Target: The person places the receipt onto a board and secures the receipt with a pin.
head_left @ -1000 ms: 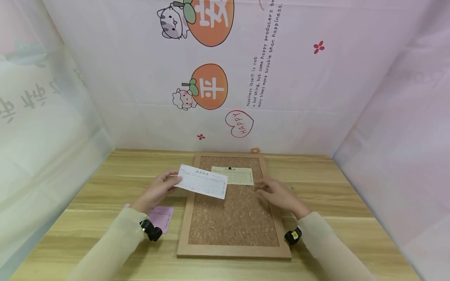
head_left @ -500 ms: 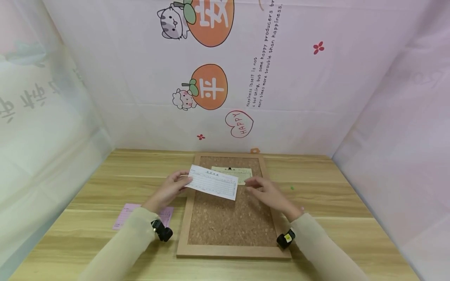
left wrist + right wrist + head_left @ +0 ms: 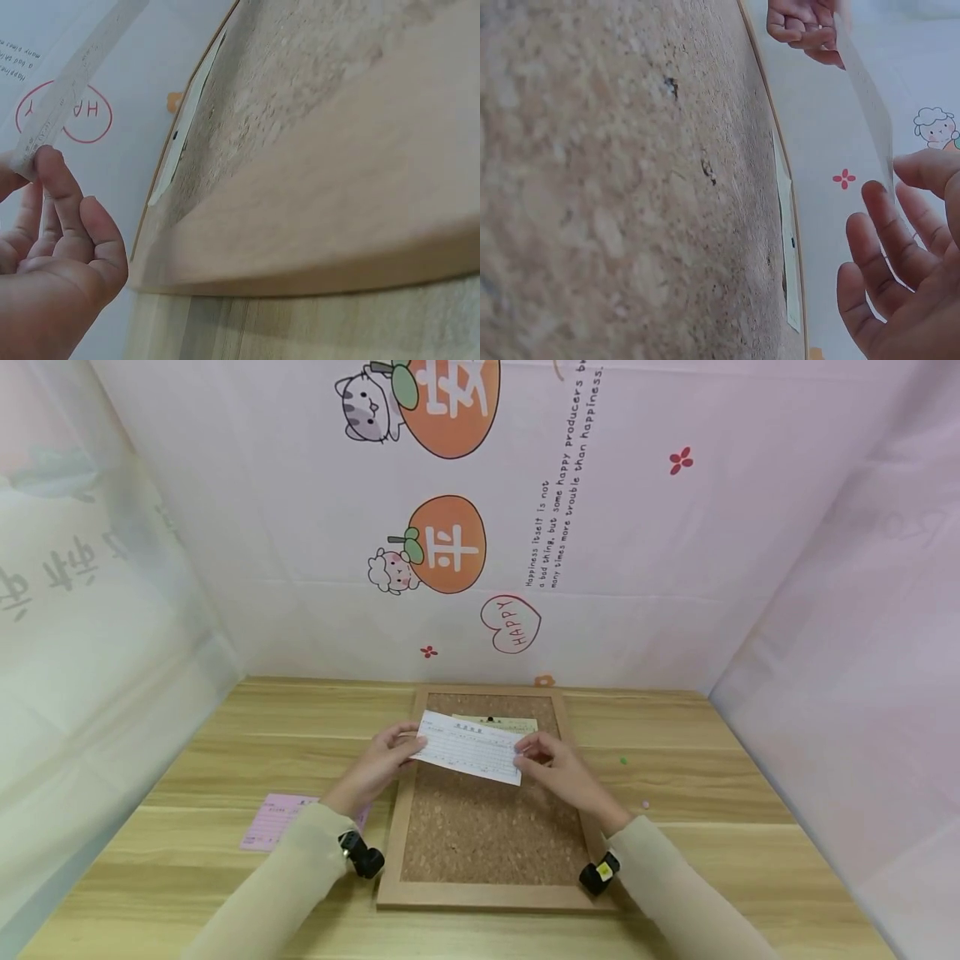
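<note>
A white printed form slip [image 3: 468, 747] is held up over the framed corkboard [image 3: 495, 835], tilted down to the right. My left hand [image 3: 378, 764] pinches its left end between thumb and fingers. At the right end my right hand [image 3: 558, 772] has thumb and fingertips on either side of the edge; in the right wrist view the thumb [image 3: 922, 169] meets the paper while the other fingers stay loosely bent. Behind the white slip, a yellow printed slip [image 3: 521, 724] lies on the upper board with a black pin [image 3: 491, 719] at its top edge, mostly covered in the head view.
A pink printed slip [image 3: 277, 818] lies on the wooden table [image 3: 180, 777] left of the board, partly under my left sleeve. Right of the board are a small green piece [image 3: 623, 761] and a small pale one [image 3: 646, 804]. A printed cloth wall [image 3: 600, 635] rises behind.
My left hand has carried the white slip rightward over the yellow slip. My right hand has moved left and taken the slip's right edge. More of the pink slip shows.
</note>
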{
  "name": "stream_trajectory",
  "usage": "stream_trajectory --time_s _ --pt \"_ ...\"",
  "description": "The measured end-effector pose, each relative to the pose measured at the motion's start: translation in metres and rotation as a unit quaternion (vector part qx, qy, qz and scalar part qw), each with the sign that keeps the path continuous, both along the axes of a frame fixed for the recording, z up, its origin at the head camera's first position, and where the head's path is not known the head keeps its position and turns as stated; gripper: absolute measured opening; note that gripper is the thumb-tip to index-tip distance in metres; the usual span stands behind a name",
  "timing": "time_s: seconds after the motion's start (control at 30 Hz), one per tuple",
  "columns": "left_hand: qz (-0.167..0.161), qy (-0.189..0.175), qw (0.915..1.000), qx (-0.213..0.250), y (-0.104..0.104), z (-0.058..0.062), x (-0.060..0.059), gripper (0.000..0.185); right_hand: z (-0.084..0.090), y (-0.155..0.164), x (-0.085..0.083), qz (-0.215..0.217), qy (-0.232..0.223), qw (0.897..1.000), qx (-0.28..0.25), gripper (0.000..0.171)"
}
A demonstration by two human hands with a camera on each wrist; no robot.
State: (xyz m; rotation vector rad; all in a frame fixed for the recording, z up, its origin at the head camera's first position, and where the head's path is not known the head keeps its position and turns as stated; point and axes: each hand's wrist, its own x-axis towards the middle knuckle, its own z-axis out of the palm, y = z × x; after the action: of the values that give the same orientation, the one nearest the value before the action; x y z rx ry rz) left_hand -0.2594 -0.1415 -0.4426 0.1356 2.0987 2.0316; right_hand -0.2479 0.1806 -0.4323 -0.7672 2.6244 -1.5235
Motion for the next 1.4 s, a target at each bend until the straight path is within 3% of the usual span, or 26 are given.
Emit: stream_trajectory --time_s 0.37,0.47,0.57,0.77,1.1,1.4 --pt "-0.014 0.055 0.9975 -0.041 0.004 -0.005 0.003 0.053 0.001 0.004 0.001 -0.002 -0.009 1.000 -0.008 0.019" --pt "-0.019 0.067 0.9955 -0.065 0.003 -0.005 0.002 0.048 0.000 0.006 0.002 -0.003 -0.012 1.000 -0.005 0.021" --pt "-0.030 0.098 0.9881 -0.115 0.004 -0.004 0.002 0.035 0.000 0.008 0.001 -0.009 -0.020 1.000 0.003 0.021" --pt "-0.062 0.166 0.9623 -0.206 0.008 0.000 0.004 0.019 -0.003 0.014 -0.003 -0.018 -0.037 0.998 0.040 0.019" --pt "-0.091 0.174 0.9547 -0.224 0.012 0.006 0.004 0.018 -0.002 0.021 -0.003 -0.007 -0.048 0.996 0.071 0.018" --pt "-0.132 0.162 0.9480 -0.240 0.016 0.002 -0.002 0.016 -0.004 0.026 -0.008 -0.012 -0.049 0.994 0.102 0.012"
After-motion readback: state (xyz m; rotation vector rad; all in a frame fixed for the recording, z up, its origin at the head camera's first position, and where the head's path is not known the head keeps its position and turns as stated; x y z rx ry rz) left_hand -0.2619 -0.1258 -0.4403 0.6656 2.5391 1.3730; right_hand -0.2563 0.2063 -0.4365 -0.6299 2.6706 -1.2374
